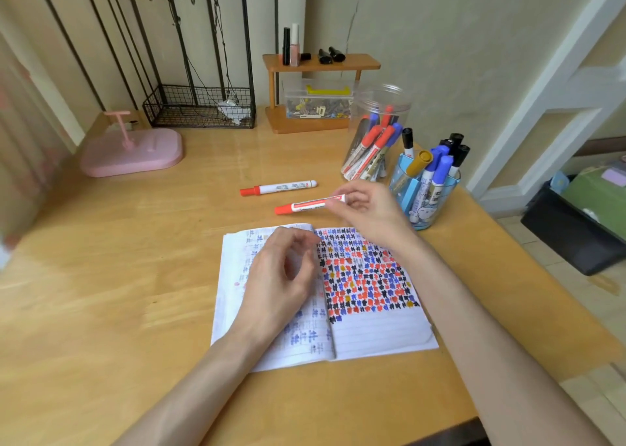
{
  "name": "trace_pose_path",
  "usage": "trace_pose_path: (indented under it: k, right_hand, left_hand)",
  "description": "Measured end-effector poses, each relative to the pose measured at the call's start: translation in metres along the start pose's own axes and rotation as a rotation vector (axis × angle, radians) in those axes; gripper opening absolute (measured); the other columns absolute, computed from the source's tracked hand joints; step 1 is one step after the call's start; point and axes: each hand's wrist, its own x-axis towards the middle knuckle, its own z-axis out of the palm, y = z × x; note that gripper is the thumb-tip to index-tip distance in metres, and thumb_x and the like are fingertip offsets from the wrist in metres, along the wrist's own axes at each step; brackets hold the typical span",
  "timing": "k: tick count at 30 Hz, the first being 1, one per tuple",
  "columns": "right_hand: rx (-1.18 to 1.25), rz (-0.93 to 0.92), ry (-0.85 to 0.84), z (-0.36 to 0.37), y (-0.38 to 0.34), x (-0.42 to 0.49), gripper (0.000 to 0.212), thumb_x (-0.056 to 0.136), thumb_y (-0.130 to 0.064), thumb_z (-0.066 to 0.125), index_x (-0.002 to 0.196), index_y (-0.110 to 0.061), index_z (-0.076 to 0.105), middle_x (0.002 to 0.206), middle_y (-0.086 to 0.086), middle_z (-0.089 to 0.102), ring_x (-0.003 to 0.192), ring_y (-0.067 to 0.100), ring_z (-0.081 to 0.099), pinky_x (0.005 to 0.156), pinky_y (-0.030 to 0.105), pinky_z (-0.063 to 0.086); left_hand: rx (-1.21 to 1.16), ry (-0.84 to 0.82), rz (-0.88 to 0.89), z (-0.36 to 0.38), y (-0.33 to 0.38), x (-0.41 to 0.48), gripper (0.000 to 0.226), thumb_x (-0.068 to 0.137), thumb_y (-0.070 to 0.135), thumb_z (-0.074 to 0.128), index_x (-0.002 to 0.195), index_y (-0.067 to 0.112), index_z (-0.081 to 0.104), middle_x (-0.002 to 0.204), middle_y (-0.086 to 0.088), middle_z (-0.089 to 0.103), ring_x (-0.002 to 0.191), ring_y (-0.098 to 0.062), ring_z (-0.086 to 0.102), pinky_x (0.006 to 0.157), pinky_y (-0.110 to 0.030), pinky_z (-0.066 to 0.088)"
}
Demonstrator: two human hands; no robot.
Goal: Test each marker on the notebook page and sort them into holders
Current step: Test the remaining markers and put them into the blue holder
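Observation:
An open notebook (372, 327) lies on the wooden desk, its right page covered with red, blue, black and gold marks. My right hand (369, 208) pinches the rear end of a capped red marker (305, 205) above the notebook's top edge. My left hand (281, 273) hovers over the left page, fingers loosely curled, holding nothing. A second red marker (279, 187) lies on the desk beyond. A clear jar (374, 137) holds red and blue markers. A blue cup (426, 188) holds several blue, black and gold markers.
A pink tray-like stand (135, 151) sits at the back left, with a wire basket (200, 107) behind it. A small wooden shelf (318, 93) with bottles and a clear parts box stands at the back. The desk's right edge (542, 293) drops to boxes on the floor.

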Motion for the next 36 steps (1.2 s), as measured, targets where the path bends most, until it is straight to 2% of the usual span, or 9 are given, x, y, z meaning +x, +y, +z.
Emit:
trace_pose_path:
  k: [3, 6, 10, 12, 18, 22, 30, 33, 36]
  right_hand:
    - [0.351, 0.045, 0.053, -0.018, -0.011, -0.024, 0.021, 0.091, -0.021, 0.078, 0.109, -0.011, 0.075, 0.093, 0.009, 0.078, 0.081, 0.014, 0.070, 0.072, 0.017, 0.055]
    - [0.401, 0.021, 0.101, -0.026, -0.013, -0.045, 0.020, 0.095, -0.021, 0.074, 0.108, -0.006, 0.075, 0.082, 0.008, 0.073, 0.076, 0.013, 0.064, 0.069, 0.018, 0.052]
    - [0.525, 0.042, 0.141, -0.017, -0.007, -0.065, 0.019, 0.097, -0.022, 0.071, 0.104, -0.005, 0.073, 0.079, 0.008, 0.067, 0.076, 0.018, 0.060, 0.072, 0.028, 0.050]
    - [0.594, 0.066, 0.178, -0.008, -0.006, -0.073, 0.018, 0.097, -0.025, 0.071, 0.099, -0.007, 0.071, 0.078, 0.009, 0.065, 0.075, 0.019, 0.058, 0.072, 0.032, 0.048]
    - [0.471, 0.099, 0.145, 0.025, -0.003, -0.092, 0.035, 0.100, -0.027, 0.068, 0.077, -0.001, 0.067, 0.066, 0.011, 0.065, 0.056, 0.014, 0.054, 0.054, 0.019, 0.044]
    - [0.464, 0.038, 0.131, 0.022, 0.001, -0.098, 0.034, 0.103, -0.025, 0.062, 0.079, -0.002, 0.067, 0.065, 0.009, 0.063, 0.059, 0.014, 0.055, 0.058, 0.021, 0.046]
    - [0.460, -0.057, 0.150, 0.023, 0.010, -0.107, 0.029, 0.102, -0.025, 0.061, 0.082, -0.004, 0.067, 0.068, 0.010, 0.063, 0.063, 0.014, 0.056, 0.062, 0.022, 0.047]
    - [0.585, 0.038, 0.334, 0.005, 0.010, -0.103, 0.028, 0.096, -0.035, 0.065, 0.083, -0.011, 0.070, 0.070, 0.003, 0.064, 0.066, 0.011, 0.054, 0.065, 0.025, 0.045]
    - [0.571, 0.056, 0.483, -0.032, 0.012, -0.104, 0.028, 0.101, -0.034, 0.063, 0.087, -0.011, 0.071, 0.074, 0.000, 0.063, 0.069, 0.010, 0.053, 0.066, 0.027, 0.044]
  left_hand:
    - [0.115, 0.077, 0.065, -0.001, -0.001, 0.000, 0.036, 0.097, 0.007, 0.066, 0.130, 0.020, 0.059, 0.129, 0.004, 0.050, 0.124, -0.005, 0.051, 0.107, -0.020, 0.040]
    - [0.167, 0.061, 0.118, -0.002, 0.001, 0.002, 0.050, 0.101, 0.019, 0.067, 0.147, 0.017, 0.049, 0.142, 0.001, 0.046, 0.135, -0.006, 0.044, 0.116, -0.020, 0.031]
    - [0.268, 0.032, 0.140, 0.000, -0.001, -0.001, 0.031, 0.103, 0.033, 0.055, 0.131, 0.021, 0.063, 0.118, 0.009, 0.067, 0.109, -0.013, 0.060, 0.098, -0.033, 0.044]
    - [0.284, 0.033, 0.137, -0.001, 0.000, -0.002, 0.024, 0.104, 0.034, 0.054, 0.120, 0.023, 0.068, 0.109, 0.010, 0.070, 0.099, -0.013, 0.060, 0.090, -0.027, 0.043]
    - [0.226, -0.146, 0.179, -0.002, 0.009, -0.007, 0.027, 0.104, 0.043, 0.054, 0.119, 0.025, 0.067, 0.102, 0.015, 0.070, 0.087, -0.001, 0.063, 0.078, -0.016, 0.047]
    - [0.263, -0.288, 0.232, -0.006, 0.016, -0.005, 0.026, 0.110, 0.038, 0.043, 0.104, 0.023, 0.063, 0.083, 0.013, 0.061, 0.072, -0.007, 0.052, 0.067, -0.016, 0.039]
    - [0.158, -0.420, 0.177, -0.009, 0.015, -0.001, 0.030, 0.111, 0.036, 0.043, 0.102, 0.019, 0.067, 0.066, 0.009, 0.055, 0.062, -0.014, 0.052, 0.060, -0.025, 0.040]
    - [0.079, -0.428, 0.096, -0.020, 0.007, 0.003, 0.032, 0.110, 0.039, 0.042, 0.099, 0.024, 0.068, 0.067, 0.011, 0.059, 0.059, -0.004, 0.053, 0.061, -0.021, 0.040]
    - [0.063, -0.313, 0.057, -0.033, -0.008, 0.011, 0.031, 0.108, 0.040, 0.042, 0.093, 0.025, 0.064, 0.068, 0.008, 0.057, 0.063, -0.010, 0.052, 0.064, -0.030, 0.042]
